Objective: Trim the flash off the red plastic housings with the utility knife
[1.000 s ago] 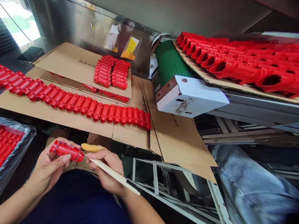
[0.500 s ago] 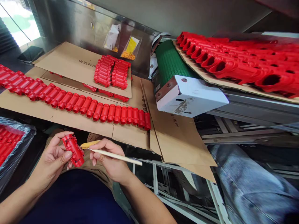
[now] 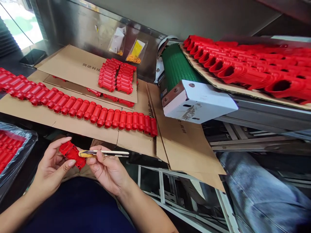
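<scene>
Low over my lap, my left hand (image 3: 54, 161) grips a red plastic tubular shell (image 3: 69, 149), thumb in front and fingers behind, with the shell's cut-out side facing up. My right hand (image 3: 109, 168) pinches a slim pale stick (image 3: 122, 153) with a dark stretch along it, lying almost level. A curved yellow piece (image 3: 84, 154) shows at the stick's left end, at the shell's side. Whether the yellow piece is part of the stick or separate, I cannot tell. Ahead of both hands, a long row of similar red shells (image 3: 94, 113) lies on cardboard (image 3: 97, 132).
More red parts (image 3: 116, 76) sit on stacked cardboard. Small bags of yellow rings (image 3: 133, 59) lie behind. At right, a green conveyor belt (image 3: 178, 64) carries red housings (image 3: 250, 71) above a white bracket (image 3: 199, 100). A lined bin (image 3: 29, 136) stands left; another person's denim-covered leg (image 3: 262, 191) is right.
My right hand has turned and moved slightly left, bringing the yellow piece against the red shell. The stick now lies closer to level. My left hand has tilted the shell and shifted it slightly left.
</scene>
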### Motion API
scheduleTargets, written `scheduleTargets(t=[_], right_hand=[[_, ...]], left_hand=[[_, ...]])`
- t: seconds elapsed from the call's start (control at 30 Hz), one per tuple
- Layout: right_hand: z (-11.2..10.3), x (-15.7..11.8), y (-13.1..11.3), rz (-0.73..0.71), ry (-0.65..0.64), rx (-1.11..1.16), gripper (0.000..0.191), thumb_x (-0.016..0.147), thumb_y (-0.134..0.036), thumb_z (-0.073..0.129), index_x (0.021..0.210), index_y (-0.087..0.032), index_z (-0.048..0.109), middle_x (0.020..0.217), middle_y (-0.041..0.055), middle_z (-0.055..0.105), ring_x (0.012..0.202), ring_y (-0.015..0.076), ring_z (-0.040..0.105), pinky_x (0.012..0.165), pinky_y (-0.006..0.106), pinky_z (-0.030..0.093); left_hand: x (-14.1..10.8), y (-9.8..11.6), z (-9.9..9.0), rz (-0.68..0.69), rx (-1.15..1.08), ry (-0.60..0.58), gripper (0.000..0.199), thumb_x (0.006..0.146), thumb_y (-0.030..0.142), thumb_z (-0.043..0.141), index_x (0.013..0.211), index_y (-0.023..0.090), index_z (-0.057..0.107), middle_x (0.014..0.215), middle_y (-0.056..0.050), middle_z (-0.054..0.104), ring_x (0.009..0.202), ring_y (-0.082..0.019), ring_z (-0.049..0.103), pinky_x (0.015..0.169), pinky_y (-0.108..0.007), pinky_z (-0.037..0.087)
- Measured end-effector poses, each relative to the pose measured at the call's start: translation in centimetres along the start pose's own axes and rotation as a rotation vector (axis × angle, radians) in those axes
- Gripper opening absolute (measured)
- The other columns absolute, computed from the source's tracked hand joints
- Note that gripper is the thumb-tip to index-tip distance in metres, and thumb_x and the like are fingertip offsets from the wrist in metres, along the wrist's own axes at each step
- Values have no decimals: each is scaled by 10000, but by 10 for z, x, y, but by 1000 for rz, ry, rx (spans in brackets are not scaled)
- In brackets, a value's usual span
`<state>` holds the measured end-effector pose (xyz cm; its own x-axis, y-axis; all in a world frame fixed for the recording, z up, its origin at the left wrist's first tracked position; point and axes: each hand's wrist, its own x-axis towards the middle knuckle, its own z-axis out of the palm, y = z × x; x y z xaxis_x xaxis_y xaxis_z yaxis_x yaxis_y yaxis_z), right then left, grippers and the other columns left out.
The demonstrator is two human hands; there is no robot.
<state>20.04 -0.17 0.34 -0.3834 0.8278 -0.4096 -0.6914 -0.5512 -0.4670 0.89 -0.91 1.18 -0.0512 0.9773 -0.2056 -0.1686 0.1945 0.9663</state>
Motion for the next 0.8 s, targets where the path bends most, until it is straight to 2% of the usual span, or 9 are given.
scheduleTargets(t=[0.1, 0.23, 0.3, 0.4, 0.47, 0.57, 0.6, 0.7, 0.8], right_hand=[[0, -1, 6, 23, -2, 21, 398, 762, -422, 1023, 993, -207, 780, 949, 56, 825, 717, 102, 636, 665, 203, 544], [-5, -2, 17, 50, -33, 35, 430, 743, -437, 1035, 973, -197, 762, 879, 56, 818, 676, 103, 641, 628, 197, 537], [-12, -4, 20, 128, -170, 28, 457, 757, -502, 1014, 933, -187, 733, 781, 36, 792, 613, 100, 649, 573, 183, 531], [-21, -9, 13, 246, -571, -61, 554, 745, -679, 947, 823, -190, 699, 633, 34, 743, 514, 168, 683, 455, 241, 547], [-23, -12, 0, 36, -557, -267, 515, 819, -688, 884, 834, -200, 723, 680, 63, 776, 565, 218, 742, 483, 308, 609], [-17, -15, -16, -640, -85, -821, 204, 1018, -417, 771, 1027, -215, 801, 1012, 120, 854, 880, 237, 827, 771, 381, 701], [-14, -15, -18, -820, -1, -986, 135, 1045, -324, 737, 1100, -224, 808, 1106, 127, 852, 973, 236, 825, 849, 390, 699], [-5, -11, -12, -1102, -78, -1238, 223, 1066, -216, 686, 1270, -235, 773, 1202, 130, 839, 1063, 237, 809, 913, 399, 694], [0, -6, -2, -1187, -121, -1236, 256, 1079, -195, 663, 1323, -208, 740, 1198, 140, 836, 1062, 227, 802, 910, 385, 697]], left_hand=[[-1, -9, -1, 178, 66, -5, 450, 883, 219, 885, 1290, 324, 723, 1132, -40, 854, 1026, -235, 801, 969, -320, 603], [2, -19, -7, 321, 112, -52, 429, 926, 152, 830, 1293, 330, 696, 1166, -41, 860, 1075, -242, 809, 1017, -360, 600], [6, -21, -11, 274, 105, -100, 429, 948, 193, 816, 1331, 299, 654, 1180, -71, 856, 1050, -252, 819, 949, -362, 639], [12, -19, -17, 109, 18, -162, 465, 967, 266, 812, 1370, 266, 582, 1156, -103, 859, 976, -252, 835, 861, -348, 669], [15, -17, -17, 16, -76, -166, 490, 947, 290, 842, 1359, 253, 579, 1125, -106, 859, 900, -234, 833, 820, -332, 675], [16, -14, -13, -52, -183, -113, 468, 898, 319, 892, 1285, 239, 641, 1097, -89, 839, 800, -198, 798, 724, -295, 673], [15, -14, -12, -65, -195, -104, 443, 890, 322, 900, 1255, 234, 664, 1101, -84, 829, 790, -189, 787, 707, -286, 670], [12, -15, -12, -94, -171, -141, 380, 887, 311, 903, 1203, 228, 708, 1110, -71, 804, 788, -172, 773, 717, -275, 671], [8, -14, -11, -80, -108, -165, 369, 866, 310, 921, 1172, 233, 729, 1015, -44, 801, 763, -159, 770, 706, -239, 662]])
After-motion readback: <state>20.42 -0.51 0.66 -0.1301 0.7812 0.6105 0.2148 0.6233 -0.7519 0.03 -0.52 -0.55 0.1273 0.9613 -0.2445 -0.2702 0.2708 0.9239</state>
